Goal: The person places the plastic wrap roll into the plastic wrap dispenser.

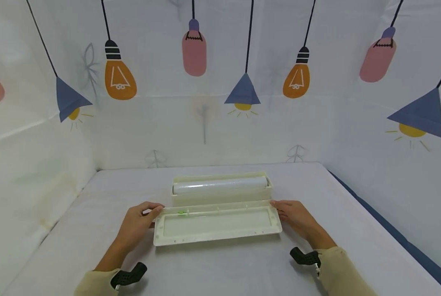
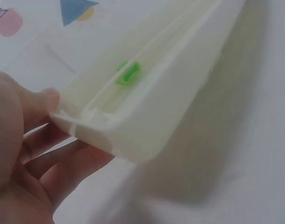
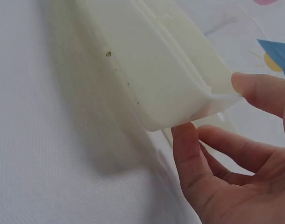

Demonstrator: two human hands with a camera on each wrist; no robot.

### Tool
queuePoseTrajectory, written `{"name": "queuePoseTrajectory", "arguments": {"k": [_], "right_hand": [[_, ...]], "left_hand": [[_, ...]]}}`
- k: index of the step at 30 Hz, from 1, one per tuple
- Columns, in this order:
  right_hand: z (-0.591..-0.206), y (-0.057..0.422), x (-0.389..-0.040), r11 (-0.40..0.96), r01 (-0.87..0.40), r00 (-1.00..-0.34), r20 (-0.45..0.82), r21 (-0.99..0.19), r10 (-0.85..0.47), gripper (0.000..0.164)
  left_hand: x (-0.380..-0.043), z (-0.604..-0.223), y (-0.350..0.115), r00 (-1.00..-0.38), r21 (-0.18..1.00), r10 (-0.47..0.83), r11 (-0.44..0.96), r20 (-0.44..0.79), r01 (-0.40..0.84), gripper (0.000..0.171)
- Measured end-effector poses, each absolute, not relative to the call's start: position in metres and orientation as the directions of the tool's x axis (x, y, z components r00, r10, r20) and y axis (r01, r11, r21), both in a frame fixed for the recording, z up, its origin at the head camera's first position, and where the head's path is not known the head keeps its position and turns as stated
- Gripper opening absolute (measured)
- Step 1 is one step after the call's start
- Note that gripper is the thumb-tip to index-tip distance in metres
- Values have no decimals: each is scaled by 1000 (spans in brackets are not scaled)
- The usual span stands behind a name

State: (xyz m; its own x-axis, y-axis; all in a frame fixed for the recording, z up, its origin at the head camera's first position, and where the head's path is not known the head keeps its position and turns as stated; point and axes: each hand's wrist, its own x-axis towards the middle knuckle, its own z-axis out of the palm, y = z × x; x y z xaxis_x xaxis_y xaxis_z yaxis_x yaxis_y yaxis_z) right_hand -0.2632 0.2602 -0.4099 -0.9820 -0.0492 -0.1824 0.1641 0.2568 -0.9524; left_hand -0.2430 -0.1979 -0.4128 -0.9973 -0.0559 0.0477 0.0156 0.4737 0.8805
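A cream plastic cling film dispenser (image 1: 194, 200) stands on the table with a roll of cling film (image 1: 220, 186) inside it. In front of it is its long lid (image 1: 217, 227), tilted, its recessed inner side showing in the head view. My left hand (image 1: 137, 222) pinches the lid's left end, thumb on top and fingers below. At the right end, my right hand (image 1: 300, 218) holds it with the thumb above and fingers underneath. A small green slide cutter (image 2: 128, 73) sits on a rail near the left end. Whether the lid joins the dispenser I cannot tell.
A white cloth (image 1: 220, 271) covers the table. White curtains (image 1: 213, 135) printed with hanging lamps enclose it at the back and sides. A dark blue strip (image 1: 383, 230) runs along the right edge. Black wrist cameras (image 1: 129, 275) sit at both sleeves.
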Motion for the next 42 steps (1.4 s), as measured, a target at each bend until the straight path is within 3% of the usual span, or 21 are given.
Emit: {"name": "queuePoseTrajectory", "arguments": {"k": [5,15,22,29,42], "right_hand": [[-411,255,-266,248,164,-977,-191,-955,-92,84],[-407,255,-259,328,136,-972,-190,-935,-141,71],[-407,255,-256,257,116,-967,-169,-959,-192,69],[-404,253,-260,213,88,-983,-120,-973,-142,67],[-405,249,-258,177,-22,-993,1,-984,-118,62]], "left_hand": [[-243,-408,-200,-992,883,-103,469,79,21,35],[-249,-405,-202,-985,905,-97,416,144,92,43],[-245,-409,-205,-993,947,-90,317,75,43,56],[-249,-407,-202,-997,991,-68,133,25,16,57],[-243,-409,-208,-998,998,48,54,33,36,59]]}}
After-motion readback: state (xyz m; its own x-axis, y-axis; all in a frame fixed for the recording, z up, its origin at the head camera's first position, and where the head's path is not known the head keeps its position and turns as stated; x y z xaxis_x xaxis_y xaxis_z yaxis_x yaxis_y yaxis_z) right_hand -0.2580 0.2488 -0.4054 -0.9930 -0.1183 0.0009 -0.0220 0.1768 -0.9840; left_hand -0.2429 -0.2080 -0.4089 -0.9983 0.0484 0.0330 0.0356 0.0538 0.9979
